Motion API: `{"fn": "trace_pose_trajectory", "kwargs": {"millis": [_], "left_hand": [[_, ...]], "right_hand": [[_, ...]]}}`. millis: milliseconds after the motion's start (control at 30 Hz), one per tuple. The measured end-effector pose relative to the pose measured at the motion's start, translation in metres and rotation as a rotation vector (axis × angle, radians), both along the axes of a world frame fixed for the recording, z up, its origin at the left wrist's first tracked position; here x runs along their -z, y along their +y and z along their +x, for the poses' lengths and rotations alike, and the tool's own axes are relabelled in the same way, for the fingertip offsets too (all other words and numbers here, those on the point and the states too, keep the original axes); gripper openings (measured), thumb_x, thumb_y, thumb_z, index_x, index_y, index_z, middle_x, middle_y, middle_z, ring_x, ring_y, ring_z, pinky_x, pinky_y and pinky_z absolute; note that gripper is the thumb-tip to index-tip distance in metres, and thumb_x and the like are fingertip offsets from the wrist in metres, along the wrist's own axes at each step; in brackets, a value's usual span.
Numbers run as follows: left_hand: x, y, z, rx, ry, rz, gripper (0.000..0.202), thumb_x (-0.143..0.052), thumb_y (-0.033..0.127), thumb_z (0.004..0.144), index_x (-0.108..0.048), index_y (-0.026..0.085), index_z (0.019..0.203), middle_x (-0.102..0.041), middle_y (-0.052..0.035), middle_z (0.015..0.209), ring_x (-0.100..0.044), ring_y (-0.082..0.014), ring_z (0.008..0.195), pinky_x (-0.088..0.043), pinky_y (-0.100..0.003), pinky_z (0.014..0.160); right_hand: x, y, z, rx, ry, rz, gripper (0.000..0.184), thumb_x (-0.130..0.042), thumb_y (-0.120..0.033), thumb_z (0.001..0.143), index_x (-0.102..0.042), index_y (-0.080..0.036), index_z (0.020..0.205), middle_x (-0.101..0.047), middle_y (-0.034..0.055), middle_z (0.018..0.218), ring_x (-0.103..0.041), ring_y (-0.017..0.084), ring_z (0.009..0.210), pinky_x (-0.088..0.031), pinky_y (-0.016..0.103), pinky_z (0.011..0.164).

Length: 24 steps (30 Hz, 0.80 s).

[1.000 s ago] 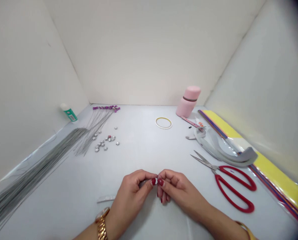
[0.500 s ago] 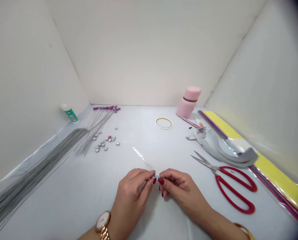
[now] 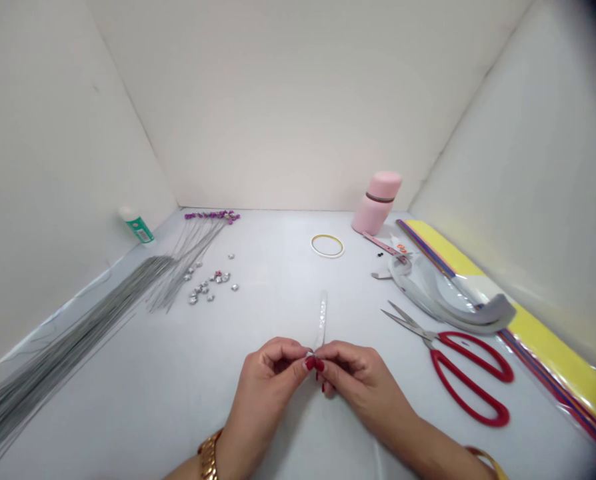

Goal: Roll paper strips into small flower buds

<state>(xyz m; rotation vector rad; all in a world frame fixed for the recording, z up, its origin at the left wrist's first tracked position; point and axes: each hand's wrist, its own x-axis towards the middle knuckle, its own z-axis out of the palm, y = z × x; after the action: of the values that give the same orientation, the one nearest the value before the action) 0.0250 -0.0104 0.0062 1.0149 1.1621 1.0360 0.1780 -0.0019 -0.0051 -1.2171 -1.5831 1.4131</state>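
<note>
Both hands meet at the fingertips near the front middle of the table. A narrow, shiny silver-white paper strip point(image 3: 322, 319) runs away from the fingers, its free end pointing to the back wall. My left hand point(image 3: 264, 388) pinches the strip's near end between thumb and index finger. Thumb and index finger of my right hand point(image 3: 362, 375) close on the same end from the other side, its other fingers curled under. The thumbs almost touch, so the pinched part is mostly hidden. To the left lie several small silver folded stars point(image 3: 204, 289), one with red on it.
Red-handled scissors point(image 3: 431, 337) lie partly open at right, beside curled silver-white strips point(image 3: 443, 313) and colored sheets in plastic point(image 3: 538, 347). Behind are a tape roll point(image 3: 327, 255) and a pink bottle point(image 3: 377, 203). Grey wires point(image 3: 78, 340), purple-tipped stems point(image 3: 211, 216) and a green-white tube point(image 3: 139, 228) are left.
The strip's free end has swung from pointing back-left to pointing nearly straight back. My left wrist has rolled, taking the watch face out of sight. Both hands keep their pinch.
</note>
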Motion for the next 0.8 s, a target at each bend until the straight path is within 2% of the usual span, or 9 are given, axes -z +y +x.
{"fn": "trace_pose_trajectory", "kwargs": {"millis": [100,200,267,300,433,633,800], "left_hand": [[-0.0011,0.0005,-0.0011,0.005,0.04,-0.03,0.008,-0.064,0.02,0.069,-0.064,0.013,0.066,-0.065,-0.0036,0.067,-0.058,-0.0162,0.068,-0.044,-0.027,0.067],[-0.0022,0.0016,-0.0017,0.004,0.056,-0.08,0.01,-0.065,0.023,0.069,-0.066,0.014,0.07,-0.068,-0.0045,0.071,-0.059,-0.0166,0.069,-0.045,-0.026,0.067],[-0.0028,0.0021,-0.0016,0.012,0.041,-0.096,0.01,-0.065,0.024,0.068,-0.066,0.014,0.07,-0.068,-0.004,0.071,-0.059,-0.0161,0.069,-0.044,-0.025,0.066],[-0.0029,0.0023,-0.0014,0.017,0.03,-0.1,0.01,-0.065,0.024,0.068,-0.067,0.014,0.069,-0.068,-0.0035,0.07,-0.059,-0.0155,0.068,-0.044,-0.025,0.065],[-0.0024,0.0024,-0.0012,0.025,-0.014,-0.107,0.01,-0.065,0.023,0.069,-0.067,0.014,0.069,-0.066,-0.0014,0.063,-0.057,-0.0133,0.063,-0.043,-0.023,0.062],[-0.001,0.005,-0.003,0.022,-0.015,-0.12,0.009,-0.065,0.023,0.068,-0.067,0.014,0.068,-0.062,0.0001,0.059,-0.055,-0.0122,0.059,-0.042,-0.022,0.059],[-0.0008,0.0072,-0.0052,0.034,-0.045,-0.146,0.016,-0.068,0.023,0.066,-0.068,0.014,0.079,-0.065,-0.0003,0.065,-0.054,-0.0115,0.06,-0.042,-0.022,0.061]], "right_hand": [[-0.0028,0.0005,0.0,0.019,-0.06,0.043,0.016,-0.052,-0.029,0.081,-0.061,-0.017,0.076,-0.055,-0.0006,0.059,-0.051,0.012,0.054,-0.042,0.022,0.053],[-0.0071,0.0008,0.0007,0.109,-0.122,0.214,0.011,-0.054,-0.028,0.08,-0.058,-0.019,0.086,-0.06,0.004,0.08,-0.055,0.016,0.073,-0.045,0.025,0.065],[-0.0086,0.0007,0.0016,0.084,-0.158,0.316,0.011,-0.052,-0.027,0.081,-0.058,-0.02,0.089,-0.059,0.0054,0.09,-0.053,0.018,0.083,-0.043,0.027,0.074],[-0.0086,0.0005,0.002,0.044,-0.176,0.321,0.011,-0.051,-0.027,0.082,-0.058,-0.02,0.086,-0.059,0.0048,0.086,-0.053,0.018,0.082,-0.042,0.027,0.073],[-0.0066,-0.0006,0.0024,-0.048,-0.151,0.126,0.023,-0.042,-0.031,0.087,-0.055,-0.019,0.072,-0.054,-0.001,0.062,-0.049,0.013,0.059,-0.04,0.023,0.057],[-0.0048,-0.0012,0.0002,-0.066,-0.022,-0.015,0.019,-0.046,-0.031,0.085,-0.055,-0.017,0.076,-0.052,-0.0026,0.059,-0.048,0.011,0.056,-0.039,0.022,0.055],[-0.002,-0.0011,0.0004,-0.046,0.01,-0.052,0.018,-0.047,-0.03,0.085,-0.054,-0.017,0.073,-0.048,-0.0044,0.054,-0.045,0.01,0.051,-0.036,0.021,0.052]]}}
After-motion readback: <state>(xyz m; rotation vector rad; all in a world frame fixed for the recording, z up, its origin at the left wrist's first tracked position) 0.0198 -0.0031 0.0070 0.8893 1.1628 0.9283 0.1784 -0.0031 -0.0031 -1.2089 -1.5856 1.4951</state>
